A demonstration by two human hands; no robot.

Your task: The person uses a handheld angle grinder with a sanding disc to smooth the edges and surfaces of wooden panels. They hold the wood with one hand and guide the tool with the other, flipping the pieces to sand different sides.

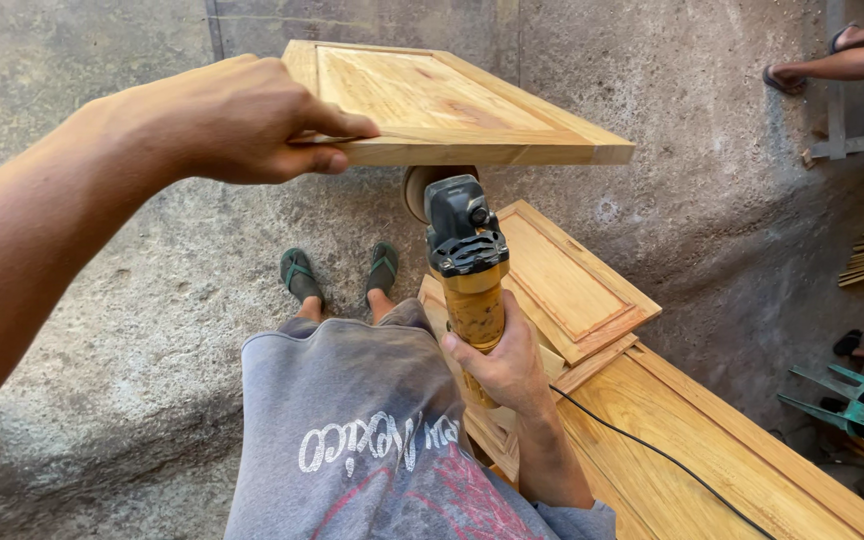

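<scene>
The left hand is pinching the raised wooden panel by its near edge while the right hand, wrapped around the angle grinder, is sanding its underside, best kept flat and lightly pressed.

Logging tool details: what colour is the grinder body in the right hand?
Yellow-orange body, dark grey head; clearest in the head view.

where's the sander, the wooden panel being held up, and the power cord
sander [469,262], head view, on its dark head above the yellow body
wooden panel [432,100], head view, on its recessed top face
power cord [652,450], head view, on the black cable crossing the lower board
</scene>
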